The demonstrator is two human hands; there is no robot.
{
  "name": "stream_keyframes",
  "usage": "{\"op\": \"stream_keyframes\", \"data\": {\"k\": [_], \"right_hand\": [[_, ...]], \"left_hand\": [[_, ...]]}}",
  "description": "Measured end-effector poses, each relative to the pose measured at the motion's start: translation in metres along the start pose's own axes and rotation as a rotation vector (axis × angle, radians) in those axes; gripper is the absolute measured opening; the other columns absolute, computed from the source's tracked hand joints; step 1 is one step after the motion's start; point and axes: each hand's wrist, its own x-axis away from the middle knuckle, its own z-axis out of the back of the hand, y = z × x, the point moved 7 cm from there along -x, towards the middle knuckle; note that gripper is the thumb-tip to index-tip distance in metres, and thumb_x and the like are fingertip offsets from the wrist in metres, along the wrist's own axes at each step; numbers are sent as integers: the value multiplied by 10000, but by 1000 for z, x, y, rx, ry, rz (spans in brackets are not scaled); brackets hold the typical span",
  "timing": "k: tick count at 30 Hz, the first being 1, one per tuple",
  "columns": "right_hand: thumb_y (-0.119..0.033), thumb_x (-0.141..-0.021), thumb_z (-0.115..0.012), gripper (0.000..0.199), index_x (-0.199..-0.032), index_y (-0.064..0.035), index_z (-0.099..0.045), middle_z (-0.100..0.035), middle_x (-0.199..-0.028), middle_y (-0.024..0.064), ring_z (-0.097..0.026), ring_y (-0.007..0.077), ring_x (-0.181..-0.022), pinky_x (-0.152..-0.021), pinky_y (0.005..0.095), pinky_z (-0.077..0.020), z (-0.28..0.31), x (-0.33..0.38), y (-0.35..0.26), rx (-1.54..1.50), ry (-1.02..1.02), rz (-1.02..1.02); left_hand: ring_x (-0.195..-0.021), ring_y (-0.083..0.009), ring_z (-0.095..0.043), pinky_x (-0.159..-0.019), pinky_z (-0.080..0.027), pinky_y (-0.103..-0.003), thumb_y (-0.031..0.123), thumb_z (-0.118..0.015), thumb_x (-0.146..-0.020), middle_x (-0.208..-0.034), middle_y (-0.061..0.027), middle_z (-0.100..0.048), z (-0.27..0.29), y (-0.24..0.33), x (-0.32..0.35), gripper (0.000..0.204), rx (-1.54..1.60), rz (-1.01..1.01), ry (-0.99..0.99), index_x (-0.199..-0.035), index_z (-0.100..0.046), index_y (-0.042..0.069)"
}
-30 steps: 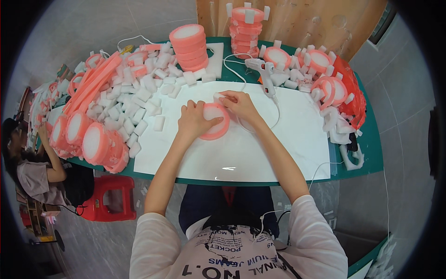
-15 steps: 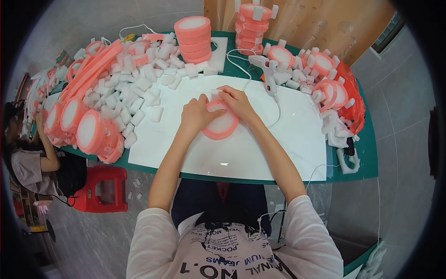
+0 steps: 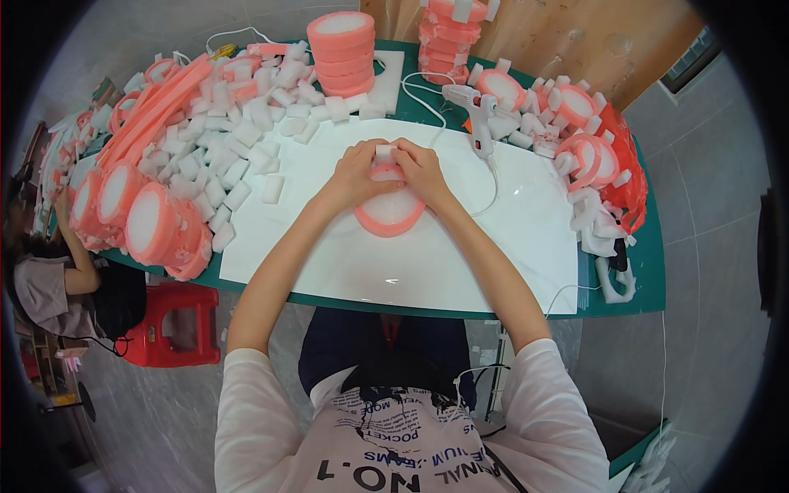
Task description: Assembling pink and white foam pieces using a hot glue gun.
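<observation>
White shirt (image 3: 403, 444), printed lettering (image 3: 386, 477) (black and blue), a numeral (image 3: 326, 470)

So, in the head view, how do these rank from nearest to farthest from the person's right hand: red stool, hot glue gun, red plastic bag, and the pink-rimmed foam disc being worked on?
From the right hand:
1. Pink-rimmed foam disc: right beside it, lower left.
2. Hot glue gun: beyond it, to the right.
3. Red plastic bag: far right.
4. Red stool: far left, lower down.

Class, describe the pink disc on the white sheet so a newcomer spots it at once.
On the green table, find the large white sheet. Near its middle is a pink-rimmed disc with a white face; unlike the similar discs stacked or clustered elsewhere, it lies apart.
</observation>
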Motion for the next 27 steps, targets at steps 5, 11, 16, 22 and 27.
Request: {"op": "stream_keyframes", "data": {"k": [5, 11, 16, 22, 27], "right_hand": [[-161, -793, -459, 193, -830, -5, -568, -545, -616, 116, -506, 171, -551, -539, 292, -400, -1, 1, -2, -80, -8, 5], [-117, -821, -427, 169, -830, -4, -553, -502, -627, 27, -427, 82, -596, -544, 230, -364, -3, 2, 1, -86, -41, -40], [-117, -796, -441, 160, -813, 3, -546, -519, -668, 84, -470, 149, -599, -560, 269, -384, -2, -2, -1, -55, -26, 19], [-123, -773, -463, 149, -820, 2, -527, -536, -717, 129, -513, 216, -606, -577, 304, -406, 1, -3, -2, -45, 1, 55], [-125, -768, -480, 131, -834, -22, -526, -542, -659, 99, -521, 178, -572, -557, 293, -409, 1, 0, -1, -70, 24, -23]], "left_hand": [[-867, -198, -485, -769, -414, -290, 235, -759, -621, -969, -88, -487, -1, 2, 1, 612, 199, 14, -29, -1126, -464, 54], [-875, -204, -482, -775, -413, -298, 198, -755, -626, -1001, -92, -461, -2, 6, 4, 622, 169, -13, 10, -1142, -440, 58], [-882, -212, -481, -780, -411, -304, 200, -764, -610, -1026, -100, -453, 0, 1, -3, 649, 190, 2, -32, -1143, -429, 44], [-894, -237, -481, -792, -424, -332, 232, -771, -587, -1037, -110, -439, -3, 5, -7, 682, 196, 34, -103, -1147, -416, 73], [-760, -170, -440, -696, -406, -289, 186, -770, -558, -967, -76, -475, 5, 11, -6, 699, 208, -18, -44, -1152, -423, 65]]}}
